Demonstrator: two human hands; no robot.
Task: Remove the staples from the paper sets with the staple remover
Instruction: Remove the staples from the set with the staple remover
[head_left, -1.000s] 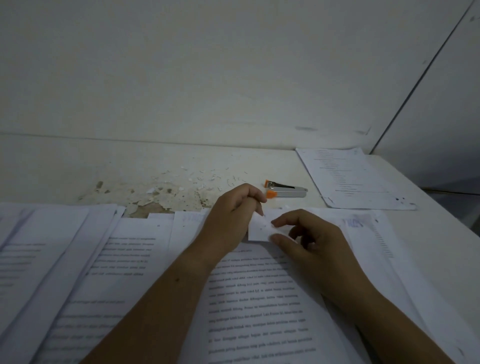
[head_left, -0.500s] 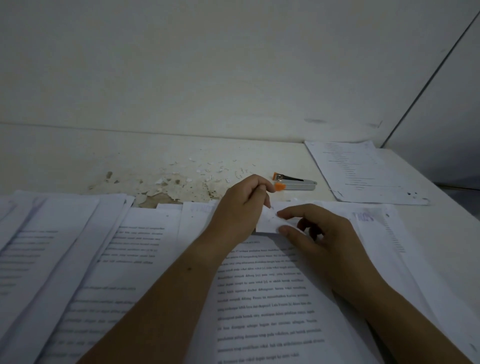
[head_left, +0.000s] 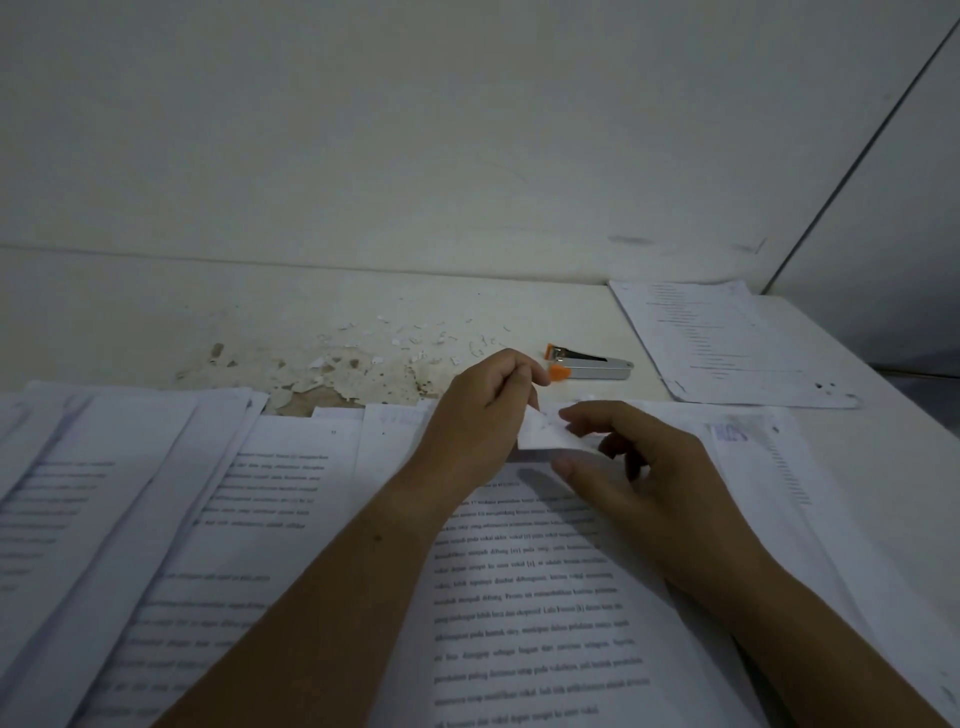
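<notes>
Little has shifted over the past second: both hands keep their place at the top edge of the papers, and the whole scene sits slightly higher and further right in the head view. The right hand (head_left: 639, 483) pinches the folded corner (head_left: 540, 439) of the middle paper set (head_left: 530, 597), forefinger above and thumb below, with the other fingers curled under. The left hand (head_left: 483, 415) is just beside that corner on its left, fingers curled and thumb pressed to forefinger above the flap; whether anything is held between them I cannot tell. The staple remover (head_left: 589, 366), silver with orange ends, lies on the bench (head_left: 156, 312) just behind the left hand's fingertips, touched by neither hand. More paper sets (head_left: 104, 493) overlap in a row to the left, and one separate set (head_left: 727, 348) lies at an angle at the far right, near the bench corner. Small paper scraps (head_left: 395, 338) are scattered over a worn, peeling patch (head_left: 337, 379) of the bench surface behind the row. A plain pale wall (head_left: 467, 130) rises behind the bench.
</notes>
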